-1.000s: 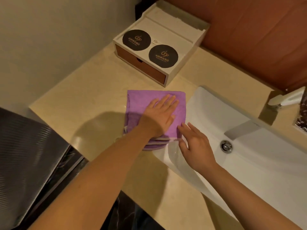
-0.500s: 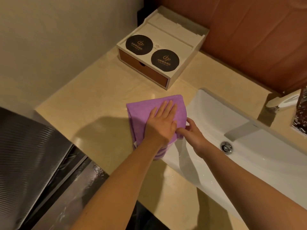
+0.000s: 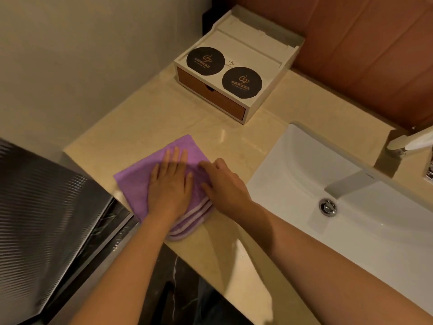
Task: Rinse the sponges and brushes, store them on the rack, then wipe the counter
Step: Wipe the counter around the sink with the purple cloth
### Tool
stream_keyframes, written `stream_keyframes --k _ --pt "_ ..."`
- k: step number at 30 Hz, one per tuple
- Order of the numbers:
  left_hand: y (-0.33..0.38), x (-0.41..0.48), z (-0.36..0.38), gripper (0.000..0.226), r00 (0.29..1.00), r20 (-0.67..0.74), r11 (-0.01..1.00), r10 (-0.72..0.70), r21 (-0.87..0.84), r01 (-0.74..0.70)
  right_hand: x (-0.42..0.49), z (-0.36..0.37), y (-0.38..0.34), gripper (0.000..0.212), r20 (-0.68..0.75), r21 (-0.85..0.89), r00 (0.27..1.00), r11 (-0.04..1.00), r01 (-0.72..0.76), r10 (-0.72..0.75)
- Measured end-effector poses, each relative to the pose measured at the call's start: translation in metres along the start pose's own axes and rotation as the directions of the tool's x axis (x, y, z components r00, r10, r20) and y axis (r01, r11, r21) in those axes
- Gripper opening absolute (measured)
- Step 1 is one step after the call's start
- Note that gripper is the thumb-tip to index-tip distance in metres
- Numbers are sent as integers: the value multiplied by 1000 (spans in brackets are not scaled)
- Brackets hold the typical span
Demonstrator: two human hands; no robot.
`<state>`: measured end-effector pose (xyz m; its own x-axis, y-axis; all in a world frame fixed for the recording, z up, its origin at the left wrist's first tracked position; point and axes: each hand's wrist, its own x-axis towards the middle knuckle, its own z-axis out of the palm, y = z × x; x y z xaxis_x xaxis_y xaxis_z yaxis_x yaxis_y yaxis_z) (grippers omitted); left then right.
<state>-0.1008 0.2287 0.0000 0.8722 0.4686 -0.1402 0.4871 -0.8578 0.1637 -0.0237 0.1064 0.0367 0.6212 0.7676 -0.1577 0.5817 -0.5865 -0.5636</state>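
Observation:
A folded purple cloth (image 3: pixel 138 181) with pale edging lies on the beige counter (image 3: pixel 150 118), close to its front-left edge. My left hand (image 3: pixel 169 186) presses flat on the middle of the cloth, fingers spread and pointing away from me. My right hand (image 3: pixel 222 184) sits at the cloth's right side, fingers curled onto its edge. No sponges, brushes or rack are in view.
A white sink basin (image 3: pixel 293 165) with a metal drain (image 3: pixel 327 207) lies right of the cloth, and a faucet (image 3: pixel 407 141) stands at the far right. A white drawer box (image 3: pixel 248 55) with two black round coasters stands at the back. A dark ribbed surface (image 3: pixel 42 207) borders the counter's left.
The cloth and both hands have slid left, away from the sink rim toward the counter's front-left edge. My right hand went from hovering beside the cloth to resting on its right edge.

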Motion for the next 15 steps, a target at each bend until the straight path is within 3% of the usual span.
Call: stream_keyframes --k 4,7,15 --pt "-15 40 -8 59 1000 -8 1000 22 15 -22 37 -3 -9 29 -3 -77 998 995 -65 65" --pt "-22 72 -11 73 995 -54 996 86 23 -85 68 -7 -6 25 23 -71 992 990 -124 125" --pt "-8 120 -14 70 987 -59 985 153 89 -147 102 -20 19 33 66 8 974 976 -216 215"
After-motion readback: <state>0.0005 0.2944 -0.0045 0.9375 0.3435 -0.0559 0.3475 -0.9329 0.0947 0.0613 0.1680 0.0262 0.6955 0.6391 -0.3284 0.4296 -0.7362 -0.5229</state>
